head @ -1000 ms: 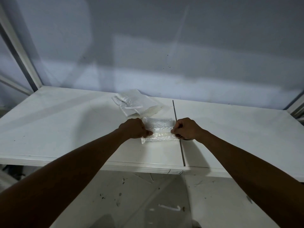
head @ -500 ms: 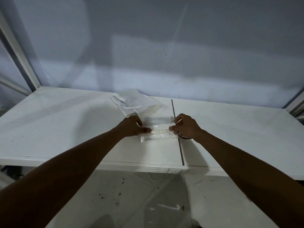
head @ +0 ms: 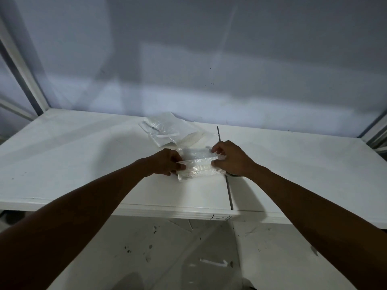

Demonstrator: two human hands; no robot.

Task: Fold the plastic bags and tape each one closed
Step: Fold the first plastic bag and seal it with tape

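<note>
Now, my left hand (head: 166,162) and my right hand (head: 231,160) pinching opposite ends of a clear folded plastic bag (head: 198,167), midway back from the white table (head: 83,164) front edge.

white table (head: 83,164) (dark seam down its middle), grey shadowed wall (head: 209,49), scuffed floor (head: 167,248).

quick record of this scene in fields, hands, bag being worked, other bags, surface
left hand: pinches the left end of the folded bag
right hand: grips its right end
folded bag: clear plastic, narrow strip on the table, just left of the seam
bag pile: clear bags behind the folded bag, touched by neither hand
</note>
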